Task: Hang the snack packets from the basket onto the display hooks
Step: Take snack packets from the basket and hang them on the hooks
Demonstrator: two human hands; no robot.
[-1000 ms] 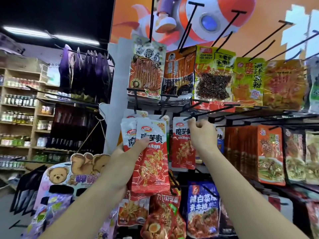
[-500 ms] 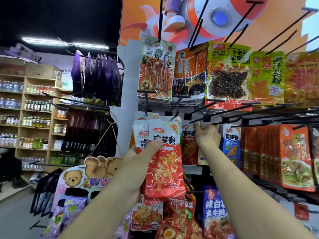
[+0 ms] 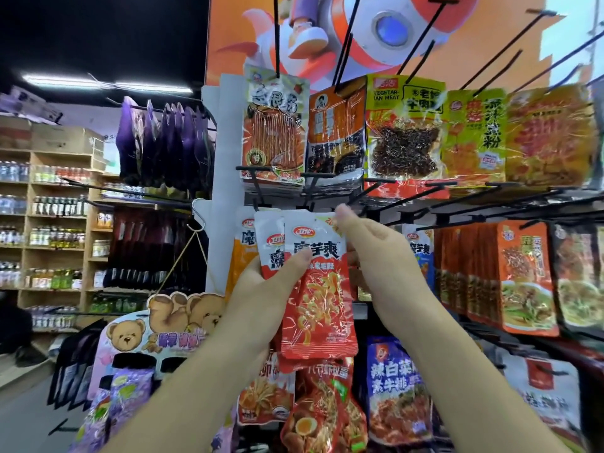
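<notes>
In a shop aisle under a dark ceiling, with two strip lights [image 3: 108, 85] at upper left and wooden shelves [image 3: 55, 223] of bottles down the left edge. Filling the centre and right, a white display rack [image 3: 225, 152] bristling with black hooks [image 3: 405, 204], below an orange poster [image 3: 490, 37] along the top. Across the upper row, five hanging packet fronts [image 3: 405, 135], side by side. At left centre, a bunch of purple bags [image 3: 163, 142]; at lower left, a card [image 3: 170, 315] printed with three bears. Gripped in the left hand [image 3: 258, 295] at mid-frame, at least two red snack packets [image 3: 317, 305], fanned out, thumb pressed on the front one, just under the second row of hooks. Pinching the front packet's top right corner, the right hand [image 3: 379, 259], fingertips closed on the white edge.
</notes>
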